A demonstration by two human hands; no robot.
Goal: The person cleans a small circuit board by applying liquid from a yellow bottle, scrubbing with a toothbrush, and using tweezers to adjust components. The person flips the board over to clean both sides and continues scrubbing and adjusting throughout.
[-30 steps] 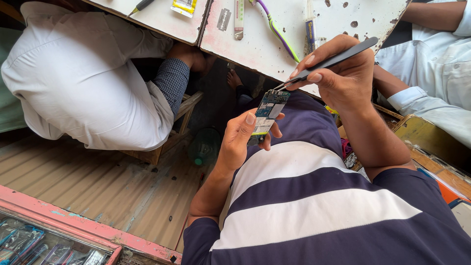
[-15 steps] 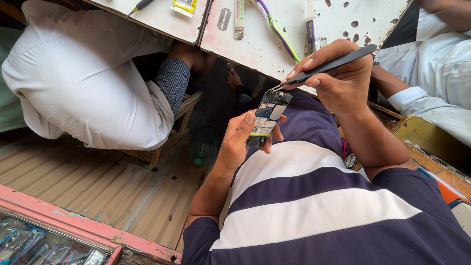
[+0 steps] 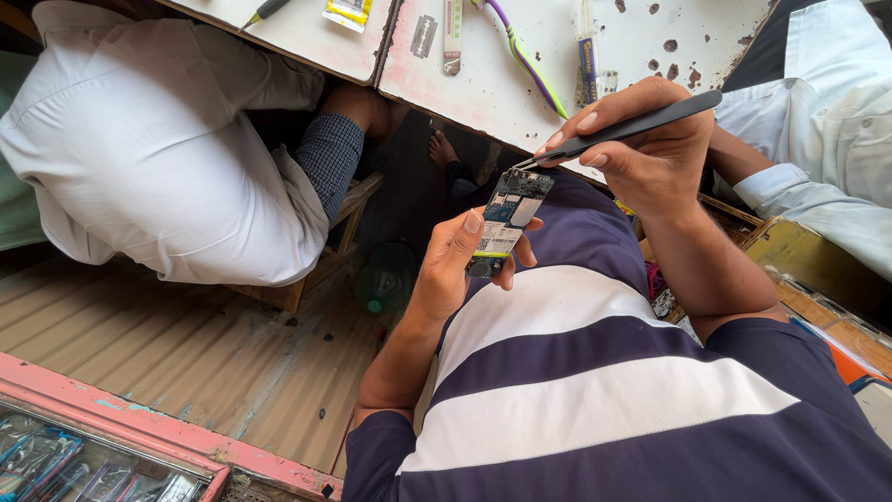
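- A yellow packet (image 3: 347,11) lies at the top edge of the white, stained, chipped surface (image 3: 483,84), near a razor blade (image 3: 424,36) and a purple-and-green toothbrush (image 3: 520,56).
- The left hand (image 3: 455,265) is closed around a small circuit board (image 3: 506,218), blue-green with a pale label, held upright just below the surface's edge.
- The right hand (image 3: 650,149) pinches dark metal tweezers (image 3: 623,130); their tips touch the board's top.
- Below is a corrugated metal floor (image 3: 186,353) with a pink-framed glass case (image 3: 93,455).
- A person in white clothes (image 3: 158,158) sits alongside.
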